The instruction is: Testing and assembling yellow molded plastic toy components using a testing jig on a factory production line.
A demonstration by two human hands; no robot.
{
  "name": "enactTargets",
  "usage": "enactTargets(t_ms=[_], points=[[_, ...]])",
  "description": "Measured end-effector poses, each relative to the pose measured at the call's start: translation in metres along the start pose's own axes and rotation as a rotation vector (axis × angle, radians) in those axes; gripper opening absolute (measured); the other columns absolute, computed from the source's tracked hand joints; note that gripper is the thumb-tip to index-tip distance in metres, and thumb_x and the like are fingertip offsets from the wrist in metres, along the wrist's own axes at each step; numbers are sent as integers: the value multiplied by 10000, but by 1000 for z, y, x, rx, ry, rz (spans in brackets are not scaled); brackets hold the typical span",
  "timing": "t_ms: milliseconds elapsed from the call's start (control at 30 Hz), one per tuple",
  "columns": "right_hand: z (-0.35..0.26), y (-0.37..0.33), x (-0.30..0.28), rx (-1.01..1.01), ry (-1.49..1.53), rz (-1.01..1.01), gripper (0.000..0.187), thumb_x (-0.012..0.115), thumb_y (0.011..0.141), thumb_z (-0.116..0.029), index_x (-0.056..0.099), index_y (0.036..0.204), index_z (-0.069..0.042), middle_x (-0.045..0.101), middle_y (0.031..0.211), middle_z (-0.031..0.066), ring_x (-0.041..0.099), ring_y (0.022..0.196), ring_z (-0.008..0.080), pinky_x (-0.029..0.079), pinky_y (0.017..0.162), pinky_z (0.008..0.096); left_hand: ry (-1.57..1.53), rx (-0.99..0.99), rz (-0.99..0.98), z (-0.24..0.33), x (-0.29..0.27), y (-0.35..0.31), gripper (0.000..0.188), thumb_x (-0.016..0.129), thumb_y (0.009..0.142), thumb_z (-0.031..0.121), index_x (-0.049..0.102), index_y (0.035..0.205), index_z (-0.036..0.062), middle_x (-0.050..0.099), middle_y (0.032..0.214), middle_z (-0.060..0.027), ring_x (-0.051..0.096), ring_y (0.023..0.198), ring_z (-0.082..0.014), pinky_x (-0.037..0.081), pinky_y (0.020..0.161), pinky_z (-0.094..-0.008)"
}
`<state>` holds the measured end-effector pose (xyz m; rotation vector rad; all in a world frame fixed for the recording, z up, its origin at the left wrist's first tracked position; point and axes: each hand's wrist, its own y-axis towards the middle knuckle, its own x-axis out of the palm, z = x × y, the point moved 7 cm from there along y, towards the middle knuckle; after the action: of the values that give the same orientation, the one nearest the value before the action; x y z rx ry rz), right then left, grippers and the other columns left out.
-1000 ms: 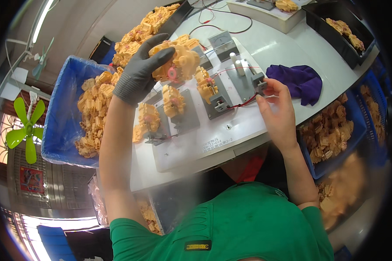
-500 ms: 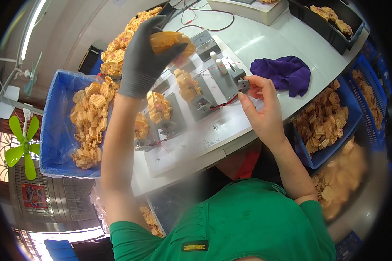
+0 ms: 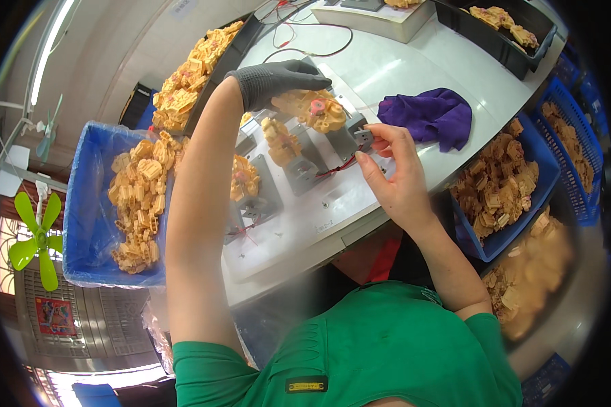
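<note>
My left hand, in a dark grey glove, holds a yellow plastic part with a small red piece on it. The part is at the rightmost grey fixture on the white board; whether it is seated there is hidden. My bare right hand pinches a small grey block at the near end of that fixture, with red and black wires close by. To the left, a yellow part sits on the middle fixture and another yellow part on the fixture beyond it.
A purple cloth lies right of the board. Blue bins of yellow parts stand at left and right. Black trays with yellow parts are at the back left and back right. A cable crosses the table's far side.
My left hand has come down and to the right, bringing the yellow plastic part to the rightmost fixture. My right hand keeps its pinch on the grey block. The view has shifted slightly.
</note>
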<state>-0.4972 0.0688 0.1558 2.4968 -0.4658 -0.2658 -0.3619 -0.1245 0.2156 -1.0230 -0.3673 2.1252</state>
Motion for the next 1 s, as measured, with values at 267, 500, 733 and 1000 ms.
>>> enactTargets(t_ms=[267,500,733,1000], points=[[0,0,-3,13,0,-17,374,662,859,-101,531,1201,-28,537,1068,118,561,934,249,480,835,351,399,-97,-15,27,-4,12,471,697,841,290,577,1274,146,603,1192,-35,593,1047,-133,512,851,-277],[-1,1,-2,3,48,-1,370,670,847,-89,537,1187,-28,544,1051,114,568,911,247,475,816,351,723,274,-263,21,0,4,872,731,589,-80,477,1392,142,508,1360,-51,524,1201,-187,446,1029,-339],[-1,0,-4,-7,33,15,367,674,837,-79,543,1175,-21,550,1033,114,570,897,240,472,810,348,179,-117,-228,-6,4,24,525,723,815,329,588,1281,130,618,1222,-33,601,1091,-116,506,927,-297],[-1,0,-3,-17,29,8,365,673,838,-83,545,1175,-22,547,1036,116,579,898,242,475,814,347,355,-217,254,-4,-10,52,637,549,847,602,683,1083,25,686,987,-153,646,835,-234,492,807,-361]])
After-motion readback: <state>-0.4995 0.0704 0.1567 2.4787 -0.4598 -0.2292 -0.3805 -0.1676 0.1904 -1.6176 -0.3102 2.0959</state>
